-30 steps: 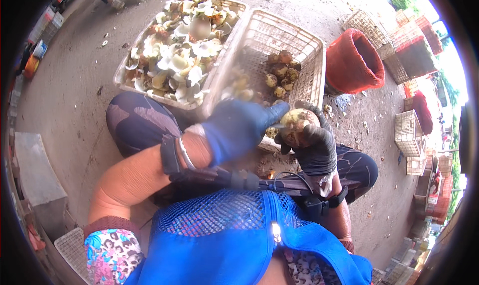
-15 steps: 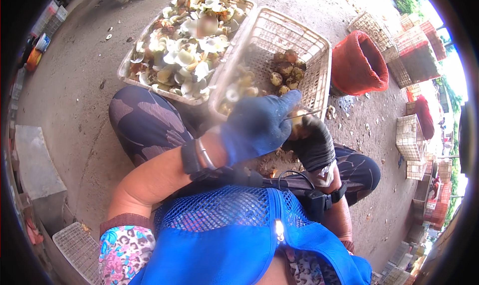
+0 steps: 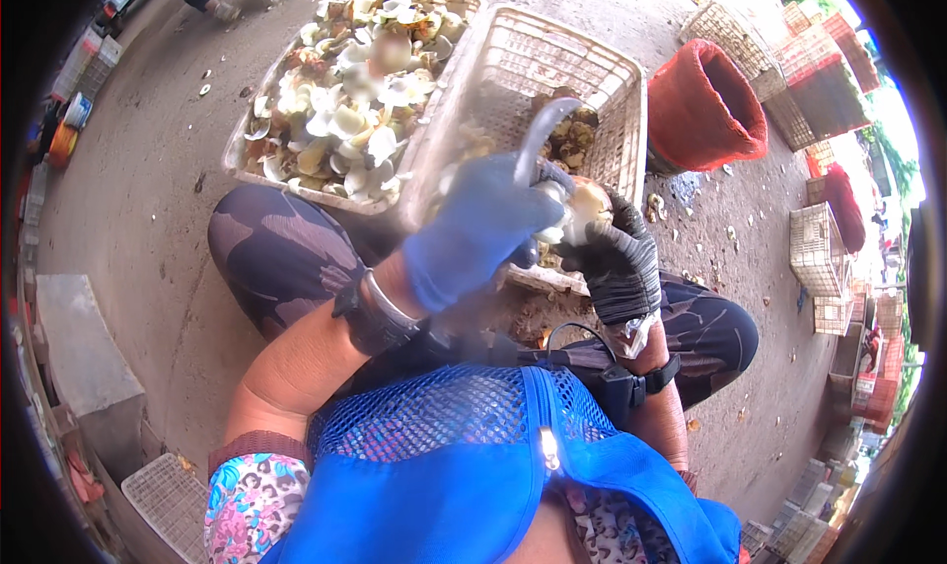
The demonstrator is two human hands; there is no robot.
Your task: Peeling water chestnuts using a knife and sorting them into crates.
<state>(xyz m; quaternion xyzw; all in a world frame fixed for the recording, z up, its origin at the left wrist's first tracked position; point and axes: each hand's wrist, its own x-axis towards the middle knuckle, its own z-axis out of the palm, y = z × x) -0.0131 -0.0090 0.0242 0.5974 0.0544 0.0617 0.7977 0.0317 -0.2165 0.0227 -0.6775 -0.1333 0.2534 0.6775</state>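
Observation:
My left hand [image 3: 483, 219], in a blurred blue glove, is closed around a knife [image 3: 541, 138]. Its pale blade, curved and smeared by motion, points up and away; the handle is hidden in my fist. My right hand [image 3: 623, 273], in a black glove, grips a partly peeled, pale and brown onion-like bulb [image 3: 590, 201]. The left fingers are right beside the bulb, where pale peel shows. Behind my hands, several brown round bulbs [image 3: 570, 150] lie in a white plastic crate [image 3: 617, 90], partly covered by the blade and left hand.
A second white crate [image 3: 237, 150], heaped with pale peels [image 3: 345, 120], adjoins on the left. An orange-red bucket-like container [image 3: 681, 120] stands to the right. Stacked crates [image 3: 814, 238] line the far right, a grey block [image 3: 89, 347] the left. Scraps dot the ground.
The knife has swung from pointing right across the bulb to pointing up and away. My left hand has shifted slightly left, exposing more of the bulb in my right hand.

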